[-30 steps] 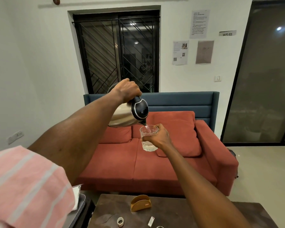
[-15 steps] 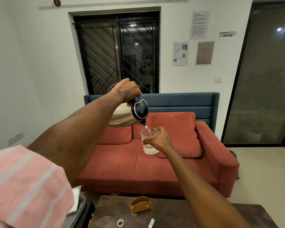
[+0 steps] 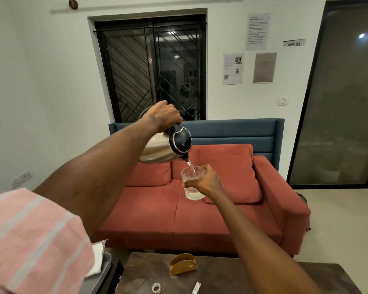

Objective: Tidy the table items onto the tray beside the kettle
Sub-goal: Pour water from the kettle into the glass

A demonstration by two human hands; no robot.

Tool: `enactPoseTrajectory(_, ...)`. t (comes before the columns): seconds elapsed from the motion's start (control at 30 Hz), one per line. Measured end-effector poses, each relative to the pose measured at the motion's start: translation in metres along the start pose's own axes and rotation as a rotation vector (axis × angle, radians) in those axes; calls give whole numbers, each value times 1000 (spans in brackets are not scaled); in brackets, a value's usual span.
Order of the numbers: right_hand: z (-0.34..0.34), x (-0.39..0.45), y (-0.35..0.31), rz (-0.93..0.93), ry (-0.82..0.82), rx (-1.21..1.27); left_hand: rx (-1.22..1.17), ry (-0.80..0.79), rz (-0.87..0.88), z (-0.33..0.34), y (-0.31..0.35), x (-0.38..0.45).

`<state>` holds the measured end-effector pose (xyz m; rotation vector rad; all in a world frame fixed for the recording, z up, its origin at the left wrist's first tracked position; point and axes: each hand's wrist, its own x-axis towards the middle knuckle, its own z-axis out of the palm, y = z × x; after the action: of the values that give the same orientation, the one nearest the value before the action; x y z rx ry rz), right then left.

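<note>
My left hand [image 3: 164,116] grips the handle of a steel kettle [image 3: 160,148] with a black lid, tilted spout-down in the air. A thin stream of water runs from the spout into a clear glass [image 3: 193,182], which my right hand [image 3: 205,181] holds from its right side just below the spout. The glass holds a little water at the bottom. Far below, on the dark table [image 3: 140,270], lie a tan wooden napkin holder [image 3: 182,264], a small roll of tape [image 3: 156,287] and a small white stick-shaped item [image 3: 196,287]. No tray is identifiable in view.
A red sofa [image 3: 200,209] with a blue back stands behind the table. At the lower left, a grey surface [image 3: 102,272] with white paper [image 3: 98,253] on it sits beside the table. A barred window and a dark glass door [image 3: 346,102] line the back wall.
The view has tilted down slightly. The kettle stays tilted and the pour goes on; both hands hold nearly the same place.
</note>
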<state>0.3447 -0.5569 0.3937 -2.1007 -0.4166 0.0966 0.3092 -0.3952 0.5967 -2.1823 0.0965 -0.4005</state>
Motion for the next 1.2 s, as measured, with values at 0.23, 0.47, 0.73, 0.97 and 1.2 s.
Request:
enactPoseTrajectory(0.23, 1, 2, 0, 1, 0, 10, 2, 3, -2, 2, -1, -2)
enactPoseTrajectory(0.47, 3, 5, 2, -7, -9, 11, 7, 7, -3, 2, -3, -3)
enactPoseTrajectory(0.73, 6, 5, 3, -3, 1, 3, 2, -2, -12, 1, -7, -4)
enactPoseTrajectory(0.97, 8, 7, 2, -9, -10, 0, 16, 7, -9, -2, -10, -4)
enactPoseTrajectory(1.2, 10, 8, 2, -18, -12, 0, 23, 14, -5, -3, -13, -6)
